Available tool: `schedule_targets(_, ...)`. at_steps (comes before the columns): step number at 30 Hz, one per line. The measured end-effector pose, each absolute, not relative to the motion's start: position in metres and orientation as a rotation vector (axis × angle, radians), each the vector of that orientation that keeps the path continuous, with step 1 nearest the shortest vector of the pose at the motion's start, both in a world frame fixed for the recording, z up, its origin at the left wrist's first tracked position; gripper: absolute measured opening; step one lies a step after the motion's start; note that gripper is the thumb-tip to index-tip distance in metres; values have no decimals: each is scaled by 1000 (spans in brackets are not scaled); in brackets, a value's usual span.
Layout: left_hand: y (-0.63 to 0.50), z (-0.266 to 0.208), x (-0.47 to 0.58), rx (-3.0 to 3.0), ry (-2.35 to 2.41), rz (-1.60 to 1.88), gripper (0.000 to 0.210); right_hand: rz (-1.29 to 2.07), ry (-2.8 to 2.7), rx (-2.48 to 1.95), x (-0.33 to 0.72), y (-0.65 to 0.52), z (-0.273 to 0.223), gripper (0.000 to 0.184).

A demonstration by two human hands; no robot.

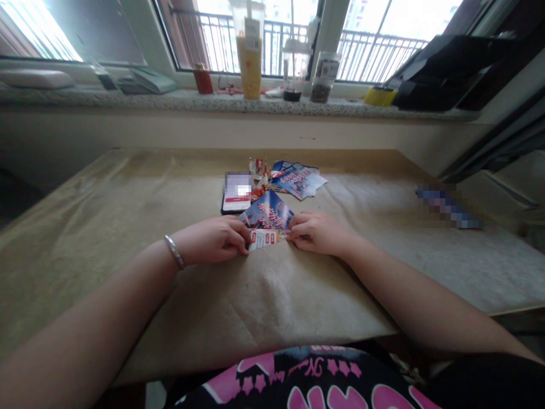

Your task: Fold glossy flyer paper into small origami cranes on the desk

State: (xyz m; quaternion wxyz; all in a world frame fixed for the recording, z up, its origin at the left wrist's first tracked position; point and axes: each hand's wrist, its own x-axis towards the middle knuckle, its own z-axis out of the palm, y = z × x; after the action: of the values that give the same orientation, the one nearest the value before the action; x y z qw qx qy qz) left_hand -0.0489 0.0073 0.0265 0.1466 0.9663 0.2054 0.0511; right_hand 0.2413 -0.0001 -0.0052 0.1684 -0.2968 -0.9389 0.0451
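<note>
A blue, red and white printed paper sheet (268, 218) lies on the brown paper-covered table (128, 210), partly folded. My left hand (213, 238), with a silver bracelet on the wrist, pinches its lower left edge. My right hand (317, 232) pinches the lower right edge. Both press the fold down against the table. Just behind the sheet lies a phone (236, 193) with its screen lit.
More blue printed sheets (298, 179) and a small folded red-and-white piece (259, 170) lie behind the phone. A blurred item (447, 204) rests at the right. The stone windowsill (170, 101) holds a yellow drink cup (250, 57), jars and a red cup (203, 78).
</note>
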Motion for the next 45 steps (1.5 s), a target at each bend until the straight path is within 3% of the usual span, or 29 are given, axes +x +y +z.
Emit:
schedule_targets(22,13,21,-58,2688,607,171,30,219,-2720,-1111,275,6,12,17)
schedule_targets(32,7,16,-43,2663,829,272,19,187,-2696,-1188,278,6,11,13)
schedule_targets(36,5,9,-39,2785,869,315,28,199,-2540,-1371,274,8,8,10)
schedule_targets(40,2,4,-36,2913,863,281,36,242,-2385,-1434,269,8,5,15)
schedule_targets(45,0,1,-29,2969,735,362,33,248,-2344,-1200,263,8,-1,26)
